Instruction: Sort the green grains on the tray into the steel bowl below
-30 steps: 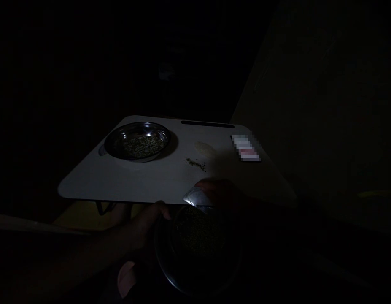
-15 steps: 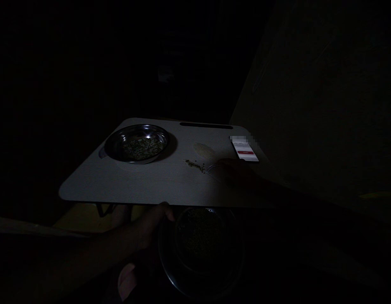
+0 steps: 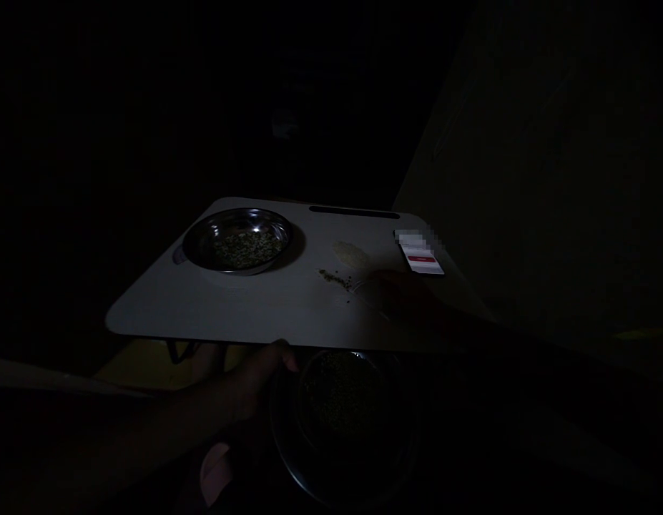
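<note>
My left hand (image 3: 267, 368) is closed on the rim of a wide metal bowl (image 3: 296, 476) below the table's front edge. Small greenish grains (image 3: 345, 393) lie inside that bowl, dim in the dark. Over the right part of the white table, my right hand (image 3: 398, 290) is a dark shape. A thin, pale curved outline shows at its fingertips, too faint to name. Just left of it lies a short row of dark grains (image 3: 336, 279) on the tabletop. Behind them is a flat pile of pale grains (image 3: 351, 253).
A second metal bowl (image 3: 280, 223) with mixed pale and green bits stands at the table's left. A lit phone (image 3: 425, 263) lies near the right edge of the white folding table (image 3: 202, 311). A dark slot (image 3: 352, 212) runs along the back. A wall (image 3: 535, 179) rises at right.
The view has shifted slightly to the right-hand side of the frame. Beside the dark grain row, my right hand has moved a little. My left hand keeps its grip on the bowl.
</note>
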The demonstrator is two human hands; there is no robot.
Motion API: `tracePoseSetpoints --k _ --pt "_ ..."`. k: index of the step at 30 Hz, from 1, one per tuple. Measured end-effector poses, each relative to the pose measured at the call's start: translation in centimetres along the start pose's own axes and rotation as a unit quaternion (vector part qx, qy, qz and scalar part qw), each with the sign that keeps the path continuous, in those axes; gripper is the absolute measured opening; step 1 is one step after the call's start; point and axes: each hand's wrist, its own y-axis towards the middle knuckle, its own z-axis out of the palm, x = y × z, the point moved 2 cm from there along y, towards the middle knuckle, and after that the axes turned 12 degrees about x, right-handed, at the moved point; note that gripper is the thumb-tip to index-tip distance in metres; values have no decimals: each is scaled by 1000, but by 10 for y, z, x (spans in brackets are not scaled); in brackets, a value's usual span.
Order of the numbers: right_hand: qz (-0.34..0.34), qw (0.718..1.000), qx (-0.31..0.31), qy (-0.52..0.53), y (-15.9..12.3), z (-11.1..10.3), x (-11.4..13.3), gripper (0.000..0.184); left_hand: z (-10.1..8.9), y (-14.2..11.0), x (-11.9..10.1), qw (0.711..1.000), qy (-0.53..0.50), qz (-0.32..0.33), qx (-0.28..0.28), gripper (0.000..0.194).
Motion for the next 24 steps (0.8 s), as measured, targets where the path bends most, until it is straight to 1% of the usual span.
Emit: tracePoseSetpoints --k 5,9,11,16,20,24 --pt "11 1000 8 1 3 -1 6 33 -2 2 0 999 6 -22 30 6" --pt "11 1000 3 4 4 2 9 32 -2 1 0 1000 13 -10 -2 6" --pt "6 1000 10 5 4 3 11 32 -1 0 0 1000 13 -8 -11 5" --pt "-10 1000 24 -5 1 1 17 32 1 0 -1 1000 6 -15 5 4" --pt "13 1000 6 -4 -1 -4 16 30 1 -1 -1 1000 -1 -1 -5 4" --pt "15 1000 -1 7 -2 -6 11 31 0 -2 -1 1000 -6 -22 17 6"
